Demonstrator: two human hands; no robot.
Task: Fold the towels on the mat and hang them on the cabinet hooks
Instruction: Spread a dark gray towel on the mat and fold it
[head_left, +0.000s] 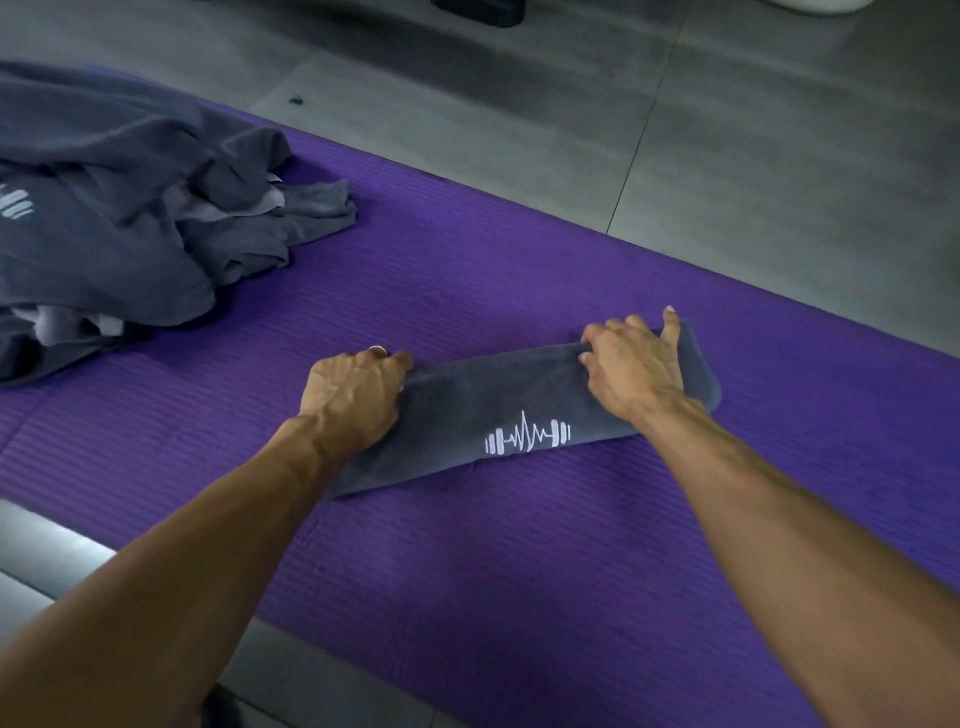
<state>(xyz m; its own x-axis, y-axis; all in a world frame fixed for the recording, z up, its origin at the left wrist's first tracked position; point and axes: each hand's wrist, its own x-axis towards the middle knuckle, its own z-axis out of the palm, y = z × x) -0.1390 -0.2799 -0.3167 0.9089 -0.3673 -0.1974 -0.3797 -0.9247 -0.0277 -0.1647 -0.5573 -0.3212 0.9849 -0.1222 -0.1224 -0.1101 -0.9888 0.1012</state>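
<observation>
A dark grey towel (498, 405), folded into a narrow strip with a white dumbbell-and-pulse logo facing up, lies across the middle of the purple mat (519, 571). My left hand (353, 400) grips the strip's left end, fingers curled over its far edge. Over at the strip's other end, my right hand (634, 364) holds the far edge with the thumb stretched out. A heap of unfolded dark grey towels (130, 218) lies on the mat at the far left. No cabinet hooks are in view.
Grey floor tiles (727, 156) run beyond the mat's far edge. A pale grey rounded object (47, 551) sits at the near left, beside the mat. Dark objects stand at the top edge of the view.
</observation>
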